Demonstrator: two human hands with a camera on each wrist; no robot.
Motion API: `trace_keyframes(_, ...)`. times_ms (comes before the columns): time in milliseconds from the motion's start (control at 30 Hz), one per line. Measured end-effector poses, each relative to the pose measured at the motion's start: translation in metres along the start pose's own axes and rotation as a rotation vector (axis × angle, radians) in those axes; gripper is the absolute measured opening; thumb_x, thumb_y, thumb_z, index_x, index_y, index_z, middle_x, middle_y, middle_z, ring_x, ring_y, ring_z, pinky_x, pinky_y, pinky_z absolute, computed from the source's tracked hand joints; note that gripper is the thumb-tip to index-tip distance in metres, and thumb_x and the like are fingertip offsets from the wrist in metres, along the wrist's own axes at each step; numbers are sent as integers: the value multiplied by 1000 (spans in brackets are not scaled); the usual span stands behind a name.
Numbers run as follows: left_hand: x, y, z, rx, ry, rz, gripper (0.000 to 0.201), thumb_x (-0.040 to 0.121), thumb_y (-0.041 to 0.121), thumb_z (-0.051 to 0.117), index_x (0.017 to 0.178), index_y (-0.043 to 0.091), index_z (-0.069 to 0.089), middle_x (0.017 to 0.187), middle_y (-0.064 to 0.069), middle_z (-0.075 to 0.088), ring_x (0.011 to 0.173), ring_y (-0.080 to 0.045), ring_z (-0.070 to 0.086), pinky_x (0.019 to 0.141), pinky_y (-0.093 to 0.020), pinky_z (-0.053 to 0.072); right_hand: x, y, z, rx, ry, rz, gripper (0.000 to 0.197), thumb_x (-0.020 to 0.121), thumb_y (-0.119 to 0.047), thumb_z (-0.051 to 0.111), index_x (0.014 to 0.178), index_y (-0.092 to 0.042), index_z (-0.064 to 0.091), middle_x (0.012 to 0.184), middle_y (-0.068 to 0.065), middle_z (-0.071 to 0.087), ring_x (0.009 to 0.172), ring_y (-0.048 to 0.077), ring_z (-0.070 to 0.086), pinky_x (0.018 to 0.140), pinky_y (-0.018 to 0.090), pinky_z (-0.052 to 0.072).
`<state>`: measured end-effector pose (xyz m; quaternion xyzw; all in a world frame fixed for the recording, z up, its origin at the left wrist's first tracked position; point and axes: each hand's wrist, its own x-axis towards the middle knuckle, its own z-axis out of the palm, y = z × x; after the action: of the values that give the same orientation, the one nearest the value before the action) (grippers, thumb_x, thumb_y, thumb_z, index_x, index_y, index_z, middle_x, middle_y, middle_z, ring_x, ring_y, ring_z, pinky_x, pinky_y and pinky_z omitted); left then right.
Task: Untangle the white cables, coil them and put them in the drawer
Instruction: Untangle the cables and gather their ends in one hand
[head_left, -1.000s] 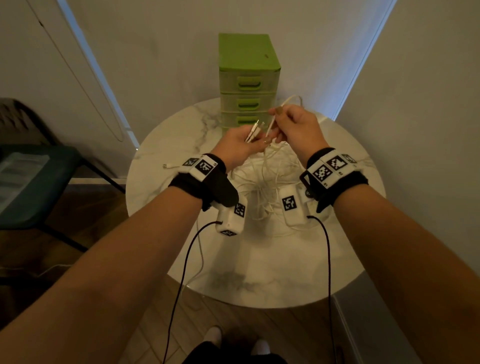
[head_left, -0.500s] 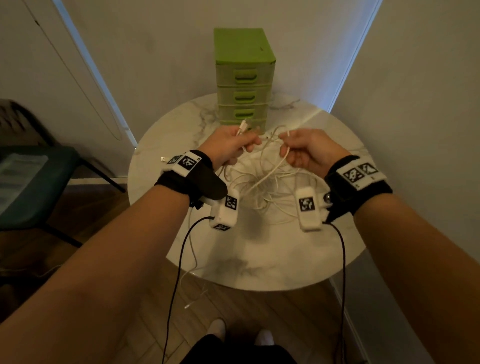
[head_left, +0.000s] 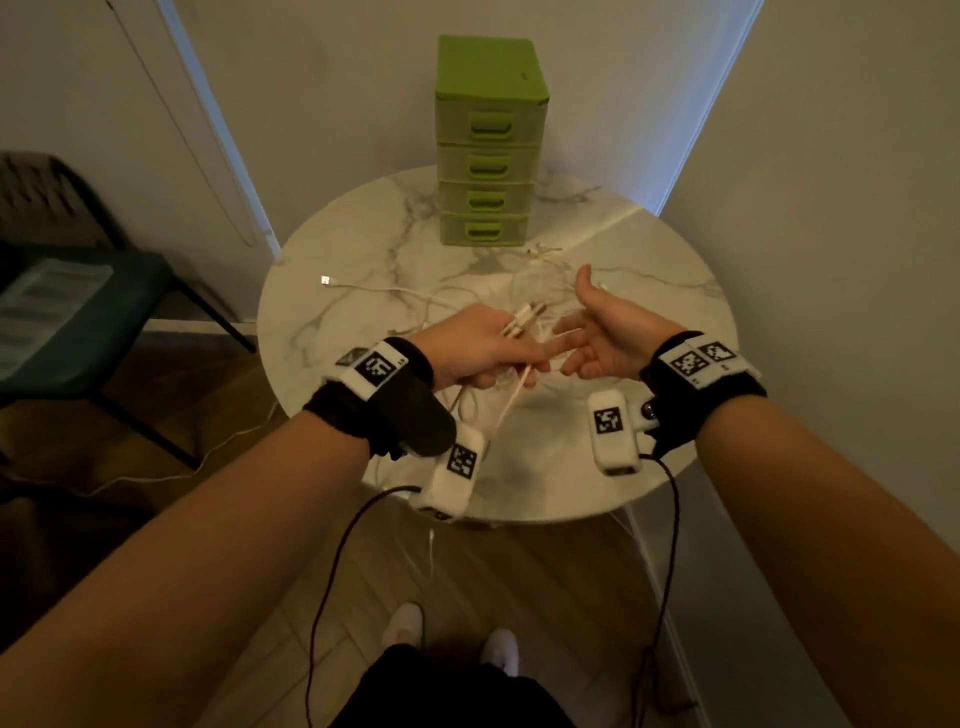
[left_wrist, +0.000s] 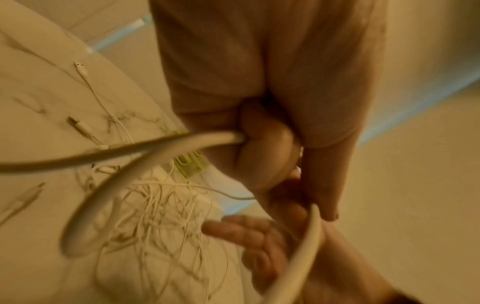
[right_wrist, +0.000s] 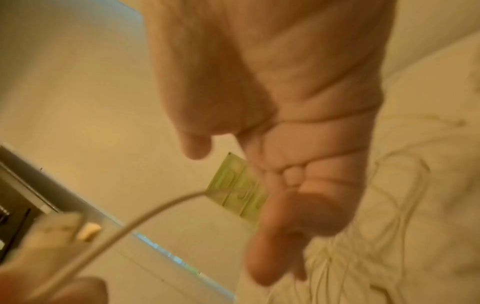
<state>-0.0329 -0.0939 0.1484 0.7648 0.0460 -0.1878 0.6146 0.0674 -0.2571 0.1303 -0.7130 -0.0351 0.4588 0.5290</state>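
Note:
A tangle of thin white cables (head_left: 524, 291) lies on the round marble table (head_left: 363, 244); the pile (left_wrist: 161, 207) also shows in the left wrist view. My left hand (head_left: 483, 348) grips a bundle of cable ends, their plugs (head_left: 519, 325) sticking out above the fist. A thick strand (left_wrist: 197, 139) runs from its curled fingers. My right hand (head_left: 597, 338) is spread beside it, palm up, holding nothing; its fingers (right_wrist: 291, 226) are straight. The green four-drawer unit (head_left: 488, 145) stands at the table's far edge, all drawers closed.
One USB plug (head_left: 325, 280) lies at the table's left with its cable trailing off the edge to the floor. A dark chair (head_left: 78, 322) stands left of the table. Walls close in behind and on the right.
My right hand has let go of the cable and spread open. Both hands have come down and toward me, away from the drawers. The left hand still holds the plug ends.

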Motion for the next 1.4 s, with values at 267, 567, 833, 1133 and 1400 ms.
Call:
trace_keyframes(267, -18, -9, -3, -4, 297, 80, 32, 98, 36, 40, 75, 18, 54, 62, 3, 44, 41, -5, 29, 37, -15, 24, 4, 54, 56, -261, 214, -11, 26, 94, -21, 41, 74, -11, 52, 53, 3, 55, 45, 15, 47, 47, 22, 35)
trace_keyframes(567, -41, -9, -21, -254, 81, 112, 36, 100, 43, 27, 71, 23, 34, 50, 12, 30, 39, -2, 20, 35, -14, 18, -13, 63, 86, -961, 412, -65, 86, 78, -38, 69, 144, -9, 22, 150, 17, 24, 135, 33, 31, 110, 40, 31)
trace_keyframes(833, -66, -14, -34, -514, -3, 129, 41, 99, 47, 22, 68, 23, 33, 48, 11, 26, 38, -2, 18, 33, -13, 19, -9, 94, 188, -666, -310, 17, 28, 89, -9, 56, 117, -7, 61, 111, 8, 65, 99, 13, 56, 99, 33, 46)
trace_keyframes(1133, -75, -43, -45, -320, 189, 181, 33, 100, 38, 29, 73, 21, 32, 49, 11, 29, 40, -3, 21, 37, -16, 21, 6, 87, 175, -676, 67, 44, 17, 87, -19, 59, 89, -5, 70, 89, 8, 67, 87, 22, 64, 85, 32, 53)
trace_keyframes(1400, -59, -66, -42, -484, 288, 192, 29, 100, 39, 29, 76, 24, 35, 53, 13, 31, 47, -5, 23, 53, -21, 30, 25, 74, 172, -379, 88, 34, 32, 82, 1, 58, 110, -15, 58, 85, 13, 67, 67, 18, 62, 70, 30, 56)
